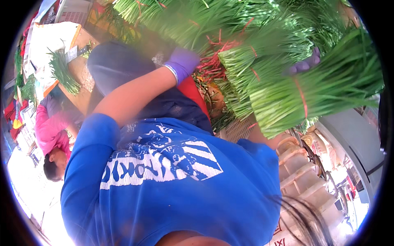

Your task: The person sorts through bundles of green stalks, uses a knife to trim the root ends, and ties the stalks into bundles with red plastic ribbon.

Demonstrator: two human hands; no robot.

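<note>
My right hand (305, 64), in a purple glove, curls its fingers over the far side of a thick bunch of green garlic chives (279, 106). A red tie (301, 98) runs around this bunch, whose pale cut ends point left. The rest of that hand is hidden behind the leaves. Beside a tangle of loose red ties (215, 59) is my left hand (183, 63), also gloved in purple. It is blurred and its fingers are turned away, so their grip does not show. More tied bunches of chives (242, 61) lie just beyond the held one.
A large heap of chives (197, 18) spreads across the far side. At left are a wooden board (80, 67) with a small chive bunch (63, 71) and a person in pink (51, 127) bending down. White ribbed containers (299, 168) and a grey surface (347, 135) stand at right.
</note>
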